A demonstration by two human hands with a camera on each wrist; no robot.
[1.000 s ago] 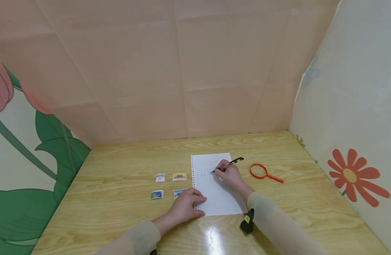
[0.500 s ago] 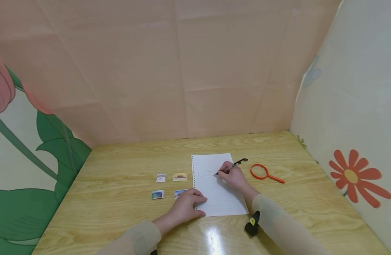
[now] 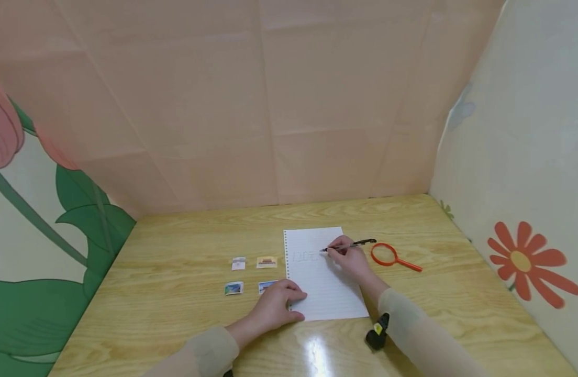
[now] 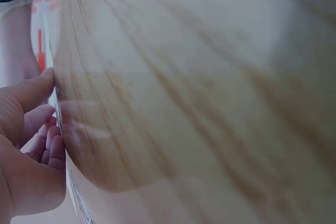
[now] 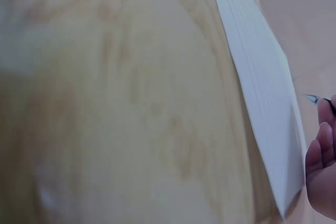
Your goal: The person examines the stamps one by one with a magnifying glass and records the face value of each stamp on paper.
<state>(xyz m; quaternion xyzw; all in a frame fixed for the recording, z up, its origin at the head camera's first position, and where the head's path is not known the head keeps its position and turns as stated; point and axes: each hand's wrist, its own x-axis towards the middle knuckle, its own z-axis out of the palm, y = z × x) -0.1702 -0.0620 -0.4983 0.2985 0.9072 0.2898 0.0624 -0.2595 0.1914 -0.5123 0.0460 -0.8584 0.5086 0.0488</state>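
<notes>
Shifting rightward over the ruled sheet (image 3: 329,296), the right hand (image 3: 352,258) pinches a dark pen (image 3: 364,242) and is a little farther along than a moment ago, so the row of faint marks (image 3: 305,256) seems longer and the writing looks under way. The pen's tip appears lifted in the right wrist view, though that steep angle makes contact hard to judge. The left hand (image 3: 276,305) stays at the sheet's lower left edge, relaxed fingers resting there, likely steadying it. Four picture cards (image 3: 267,262) lie left of the sheet; a red magnifying glass (image 3: 397,259) lies right.
</notes>
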